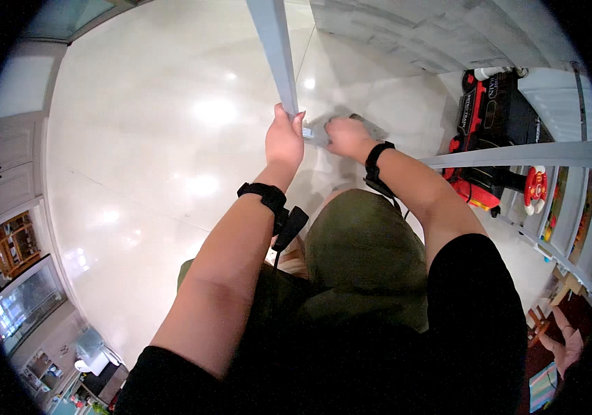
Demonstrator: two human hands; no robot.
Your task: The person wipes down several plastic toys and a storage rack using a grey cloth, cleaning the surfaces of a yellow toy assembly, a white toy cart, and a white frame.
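Note:
A long light-grey bar point(275, 57), flat-sided like a metal or plastic profile, rises from my left hand point(284, 136) to the top of the view. The fingers and thumb of that hand are closed around its lower end. Close by on the right, my right hand point(346, 136) is curled at a greyish, see-through sheet or bag point(373, 127) low over the floor; its fingertips are partly hidden, so its hold is unclear. A small pale piece point(307, 133) shows between the two hands. Both wrists wear black straps.
Glossy pale floor tiles point(135, 140) lie below. A second grey bar point(524, 154) crosses at the right, beside a red and black toy train point(474, 119) and a grey shelf frame point(550, 244). A grey panel point(430, 31) stands at the top right; cabinets point(8, 155) line the left.

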